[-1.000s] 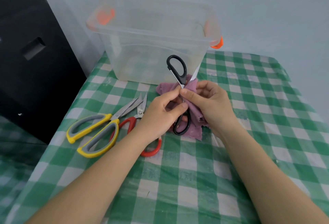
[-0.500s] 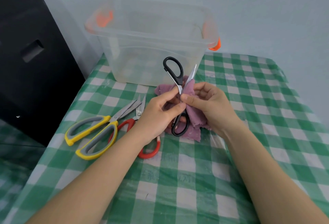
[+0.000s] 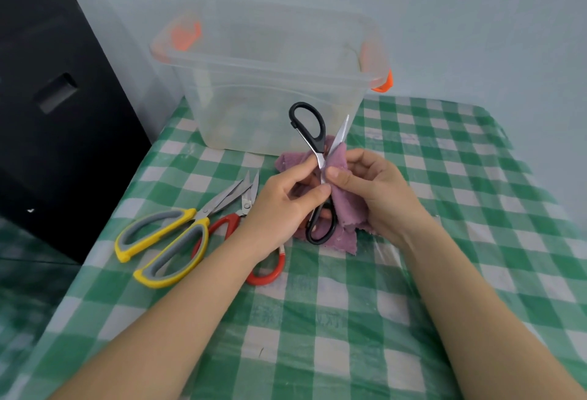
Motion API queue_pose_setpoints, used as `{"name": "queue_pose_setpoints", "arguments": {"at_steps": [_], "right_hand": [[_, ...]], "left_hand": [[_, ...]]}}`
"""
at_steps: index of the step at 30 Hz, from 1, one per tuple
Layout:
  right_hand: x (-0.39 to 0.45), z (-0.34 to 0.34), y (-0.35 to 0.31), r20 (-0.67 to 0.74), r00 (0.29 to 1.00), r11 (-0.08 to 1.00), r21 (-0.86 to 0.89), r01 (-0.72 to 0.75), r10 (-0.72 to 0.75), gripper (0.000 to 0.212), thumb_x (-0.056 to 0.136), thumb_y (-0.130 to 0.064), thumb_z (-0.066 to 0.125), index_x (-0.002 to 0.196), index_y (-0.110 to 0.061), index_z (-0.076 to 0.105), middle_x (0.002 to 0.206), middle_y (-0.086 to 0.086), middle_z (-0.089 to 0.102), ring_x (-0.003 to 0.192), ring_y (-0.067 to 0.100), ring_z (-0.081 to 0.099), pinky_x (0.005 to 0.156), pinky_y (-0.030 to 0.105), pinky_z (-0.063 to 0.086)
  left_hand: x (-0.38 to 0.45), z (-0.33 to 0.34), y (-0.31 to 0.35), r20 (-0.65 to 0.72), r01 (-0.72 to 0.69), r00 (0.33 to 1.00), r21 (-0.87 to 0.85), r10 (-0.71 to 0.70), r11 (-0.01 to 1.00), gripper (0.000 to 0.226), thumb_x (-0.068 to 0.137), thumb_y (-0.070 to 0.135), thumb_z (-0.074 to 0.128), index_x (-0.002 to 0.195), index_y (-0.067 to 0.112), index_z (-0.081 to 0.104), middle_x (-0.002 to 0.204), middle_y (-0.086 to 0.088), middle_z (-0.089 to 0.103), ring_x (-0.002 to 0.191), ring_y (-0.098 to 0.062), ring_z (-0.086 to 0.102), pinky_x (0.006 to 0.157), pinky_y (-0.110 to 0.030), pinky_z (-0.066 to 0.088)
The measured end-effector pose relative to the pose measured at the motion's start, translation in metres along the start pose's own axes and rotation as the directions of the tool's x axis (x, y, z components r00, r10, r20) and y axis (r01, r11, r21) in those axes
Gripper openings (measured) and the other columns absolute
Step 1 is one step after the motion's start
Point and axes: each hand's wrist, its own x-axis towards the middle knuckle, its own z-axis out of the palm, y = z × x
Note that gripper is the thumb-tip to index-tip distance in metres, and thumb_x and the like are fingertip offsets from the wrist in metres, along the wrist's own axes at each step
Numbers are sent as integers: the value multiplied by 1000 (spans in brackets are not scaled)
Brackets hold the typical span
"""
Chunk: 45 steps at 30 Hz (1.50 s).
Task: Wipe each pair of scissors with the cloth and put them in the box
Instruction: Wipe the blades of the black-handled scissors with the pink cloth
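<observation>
My left hand (image 3: 281,206) pinches the black-handled scissors (image 3: 309,128) near their pivot, holding them spread open above the table. One black loop points up toward the box, the other hangs low by the cloth. My right hand (image 3: 378,191) grips the purple cloth (image 3: 344,228) and pinches it round one blade, whose tip sticks up beside the upper loop. The clear plastic box (image 3: 270,82) with orange latches stands just behind. The yellow-and-grey scissors (image 3: 165,241) and the red-handled scissors (image 3: 270,268) lie on the table to the left, the red pair partly under my left forearm.
A green-and-white checked tablecloth (image 3: 444,209) covers the table. A black cabinet (image 3: 47,98) stands close against the table's left side. A pale wall runs behind the box.
The cloth in my right hand has slid down along the blade, baring more of its tip. The scissors and both hands have shifted slightly left.
</observation>
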Motion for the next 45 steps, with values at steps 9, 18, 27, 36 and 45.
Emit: {"name": "queue_pose_setpoints", "arguments": {"at_steps": [9, 18, 27, 36, 45], "right_hand": [[-3, 10, 5, -155, 985, 987, -150, 54, -78, 14, 80, -20, 74, 82, -8, 65, 70, 6, 70, 60, 13, 63, 56, 24, 52], [-1, -3, -3, 30, 999, 996, 80, -44, 42, 12, 77, -12, 65, 88, -7, 66, 78, 7, 74, 66, 15, 69, 63, 26, 59], [-5, 10, 2, -125, 990, 994, -98, 54, -66, 19, 77, -21, 75, 82, -5, 65, 56, 2, 66, 41, 9, 56, 41, 19, 43], [-6, -1, -7, 7, 999, 995, 89, -35, 34, 14, 92, -4, 54, 93, -5, 68, 75, 7, 74, 60, 15, 69, 50, 22, 53], [-3, 7, 3, -134, 988, 990, -132, 54, -72, 38, 65, -23, 80, 97, -5, 69, 87, 12, 73, 72, 18, 68, 68, 29, 58]], "left_hand": [[-2, 3, 0, 14, -7, 1000, 75, 6, 997, 43, 93, 15, 62, 134, 27, 54, 99, 24, 63, 88, 14, 58, 86, -7, 44], [1, 1, -1, 31, 31, 999, -73, -28, 997, 36, 93, 10, 61, 123, 29, 61, 78, 26, 66, 89, -12, 65, 83, -28, 55], [-1, 4, -3, -1, -15, 1000, 94, 15, 995, 47, 93, 19, 63, 138, 23, 51, 114, 5, 66, 102, -6, 62, 98, -29, 49], [1, -1, -2, 40, 4, 999, -33, -3, 999, 39, 93, 8, 60, 117, 38, 59, 78, 27, 66, 83, 1, 63, 81, -19, 53], [-1, 4, -2, -28, 10, 1000, 108, -7, 994, 43, 93, 18, 63, 135, 19, 56, 105, 11, 67, 96, -10, 64, 96, -38, 51]]}}
